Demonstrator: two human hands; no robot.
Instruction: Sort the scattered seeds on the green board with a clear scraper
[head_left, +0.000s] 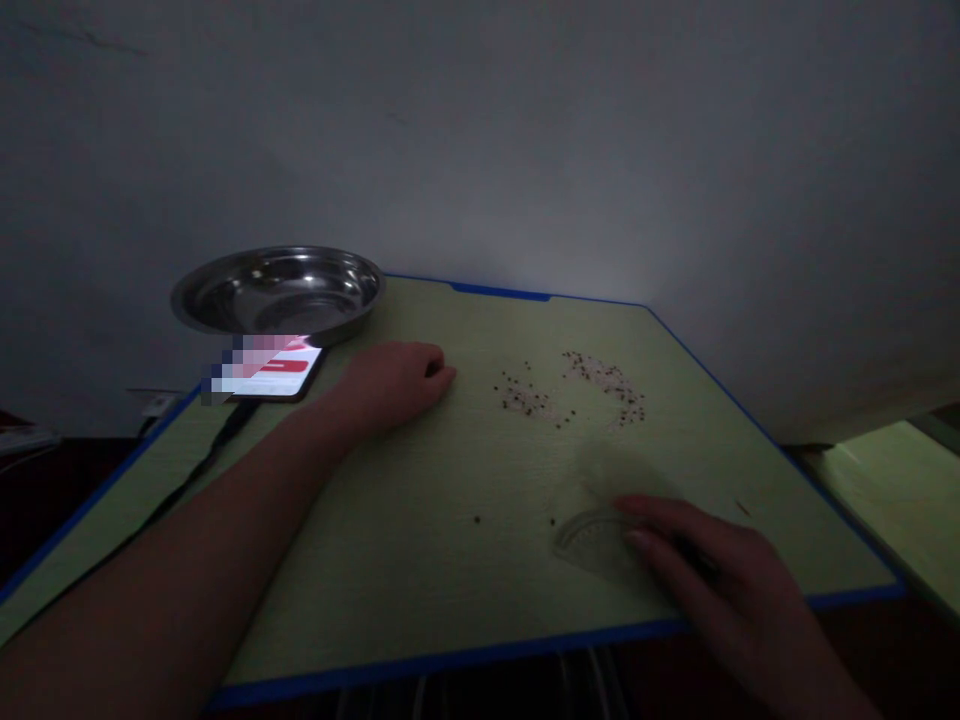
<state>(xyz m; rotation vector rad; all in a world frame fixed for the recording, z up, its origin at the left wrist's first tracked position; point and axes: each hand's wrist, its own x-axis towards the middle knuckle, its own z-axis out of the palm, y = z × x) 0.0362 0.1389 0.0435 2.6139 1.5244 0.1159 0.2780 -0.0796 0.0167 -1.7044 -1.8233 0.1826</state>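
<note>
My right hand [724,565] pinches a clear piece of plastic with a curved rim [592,540] just over the near right of the table. Blur and dim light hide its exact kind. My left hand [401,385] rests on the table left of the middle, loosely closed, with nothing showing in it. Between and beyond the hands lie two scattered patches of pale grains mixed with small dark beans, a left patch [529,400] and a larger right patch [607,380]. One loose dark bean [477,520] lies nearer me, with another bean [553,521] beside the plastic rim.
A wide steel basin [289,290] stands at the table's back left. In front of it lies a lit phone [281,378], with a black strap or cable [217,445] running toward me. The pale green table [390,590] has blue edging and meets a grey wall [480,150].
</note>
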